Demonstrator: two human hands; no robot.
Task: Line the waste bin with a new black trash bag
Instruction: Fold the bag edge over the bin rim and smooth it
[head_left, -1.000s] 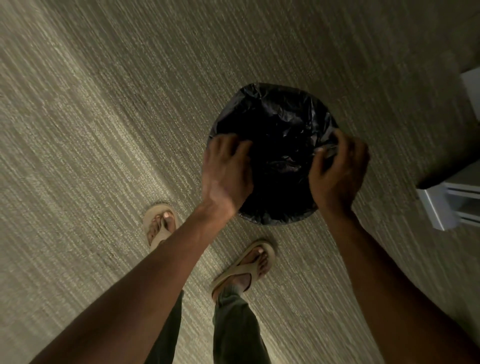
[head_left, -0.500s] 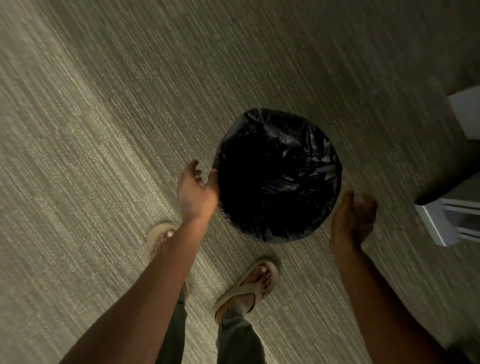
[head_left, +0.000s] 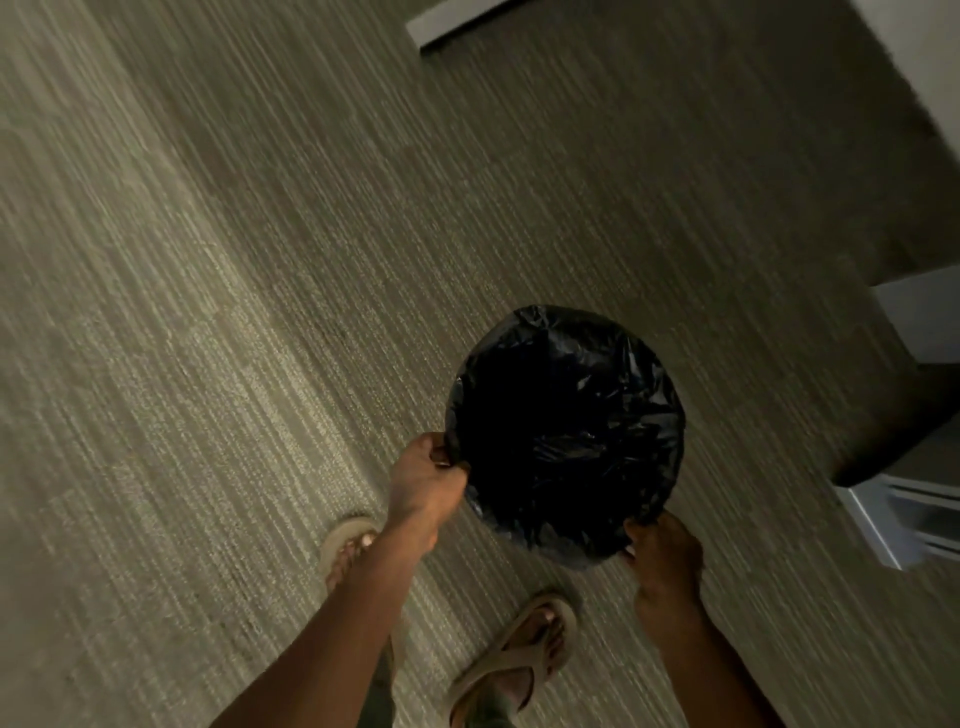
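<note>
1. Black plastic of the trash bag (head_left: 566, 441) covers the whole mouth of the waste bin (head_left: 519, 525), which stands on the carpet (head_left: 208, 364) just ahead of the sandalled feet, with white furniture (head_left: 893, 525) off to the right.
2. Left hand (head_left: 423, 486) has its grip closed, pinching the bag's folded edge at the bin's left rim; right hand (head_left: 662, 551) does the same at the near right rim.
3. To do this step well, I judge both hands should pull the overhang evenly down and outward, so the film sits taut without tearing or slipping inside.
4. Half a second earlier both hands hung open beside the bin, clear of the bag; now they have closed on its edge, and the view has swung so the bin sits lower and further right.
</note>
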